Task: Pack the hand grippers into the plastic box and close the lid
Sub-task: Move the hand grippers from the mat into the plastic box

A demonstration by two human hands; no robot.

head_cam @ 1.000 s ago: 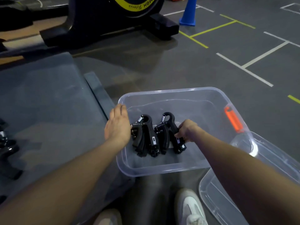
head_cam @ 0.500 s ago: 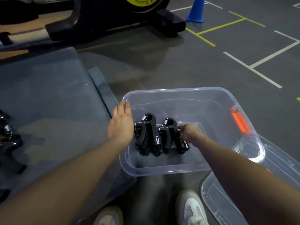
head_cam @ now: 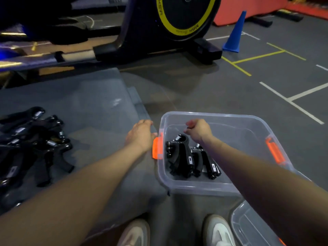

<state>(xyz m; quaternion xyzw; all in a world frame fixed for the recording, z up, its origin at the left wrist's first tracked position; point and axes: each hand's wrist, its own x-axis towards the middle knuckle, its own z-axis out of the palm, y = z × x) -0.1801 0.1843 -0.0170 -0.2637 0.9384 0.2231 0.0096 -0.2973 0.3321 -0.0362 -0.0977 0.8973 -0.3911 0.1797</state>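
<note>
Seen from the head camera, a clear plastic box [head_cam: 209, 188] sits open on a gym floor, black hand grippers [head_cam: 190, 158] lying together in its near left corner. The right hand [head_cam: 198, 131] hovers above them inside the box, fingers loosely curled and holding nothing. The left hand [head_cam: 141, 134] is just outside the box's left wall beside an orange latch [head_cam: 157, 148], fingers relaxed, over a grey mat [head_cam: 85, 110]. More grippers [head_cam: 33, 137] lie piled on the mat's left. The lid [head_cam: 248, 226] lies at lower right.
</note>
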